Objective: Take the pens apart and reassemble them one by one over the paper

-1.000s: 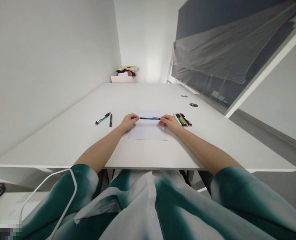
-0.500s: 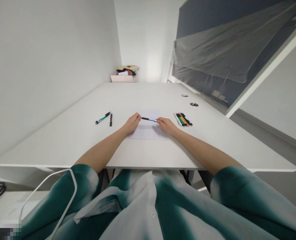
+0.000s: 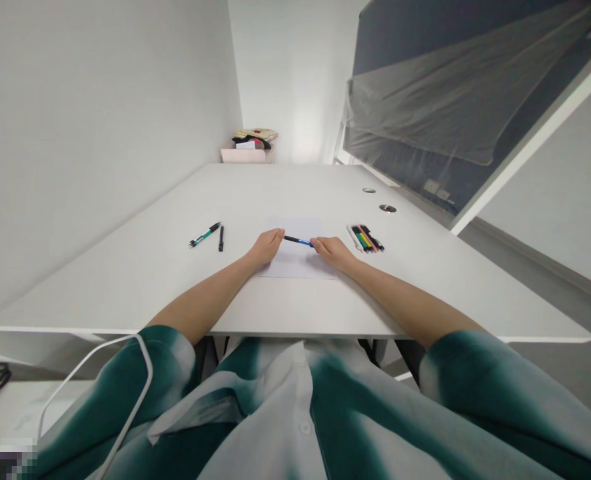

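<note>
A blue pen [image 3: 298,241] with a black tip is held over a white sheet of paper [image 3: 298,250] on the white table [image 3: 295,293]. My right hand [image 3: 331,251] is closed round the pen's right end. My left hand [image 3: 266,245] rests on the sheet's left edge, fingers curled, its fingertips close to the pen's black tip; whether they touch it is unclear.
A green pen [image 3: 204,235] and a black pen [image 3: 220,238] lie left of the sheet. A bunch of coloured pens [image 3: 366,239] lies to its right. Two round cable holes [image 3: 388,209] sit further back. A pink box [image 3: 244,155] stands at the far end.
My right hand has slid leftward along the pen toward my left hand, so less of the pen shows between them. The pen's right end now sits slightly lower.
</note>
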Available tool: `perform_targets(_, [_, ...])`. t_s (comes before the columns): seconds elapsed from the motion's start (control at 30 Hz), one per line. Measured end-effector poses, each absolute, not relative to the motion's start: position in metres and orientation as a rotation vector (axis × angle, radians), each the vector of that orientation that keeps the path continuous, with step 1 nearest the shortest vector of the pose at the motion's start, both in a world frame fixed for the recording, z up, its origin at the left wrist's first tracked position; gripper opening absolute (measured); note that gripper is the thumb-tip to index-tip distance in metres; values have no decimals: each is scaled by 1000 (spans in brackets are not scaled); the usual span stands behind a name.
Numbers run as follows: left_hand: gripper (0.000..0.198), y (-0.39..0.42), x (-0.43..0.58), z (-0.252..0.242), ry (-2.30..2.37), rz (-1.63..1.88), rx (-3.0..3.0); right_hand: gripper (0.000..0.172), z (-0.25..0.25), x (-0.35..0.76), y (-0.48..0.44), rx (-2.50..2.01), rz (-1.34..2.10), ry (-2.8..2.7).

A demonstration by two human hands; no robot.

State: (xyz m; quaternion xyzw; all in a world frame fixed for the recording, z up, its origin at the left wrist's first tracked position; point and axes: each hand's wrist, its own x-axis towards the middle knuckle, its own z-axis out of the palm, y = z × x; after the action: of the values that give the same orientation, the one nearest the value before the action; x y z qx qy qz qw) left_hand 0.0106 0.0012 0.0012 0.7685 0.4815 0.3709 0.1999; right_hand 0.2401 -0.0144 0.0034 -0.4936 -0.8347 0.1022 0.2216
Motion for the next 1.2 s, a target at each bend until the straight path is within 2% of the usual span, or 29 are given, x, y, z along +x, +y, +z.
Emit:
perform_targets(0.1, [42,0,12,1,1336,1045,2144,48,5,239,-15,-1349,280,-2288])
perform_targets(0.33, [51,-2,17,0,1337,902,2204,35,7,235,-19,-1247,218,-2395])
perform_targets(0.4, [43,-2,15,-1,1280,951,2193,35,7,235,-19,-1246,199,-2406])
perform_targets(0.5, [19,-2,11,0,1209,1030,2223,35,7,237,-18,-1276,171,-2400])
perform_targets(0.73, [11,-5,12,3,1199,987,2342,33,5,241,-15,-1275,198,-2385])
perform_targets(0.97, [17,-2,14,1,1252,955,2365,33,6,239,-16,-1283,188,-2379])
perform_targets(1.13, [37,0,14,0,1325,866,2437,33,6,239,-17,-1252,181,-2403])
perform_targets(1.2, [39,-1,12,0,1325,860,2423,33,5,239,-16,-1251,186,-2404])
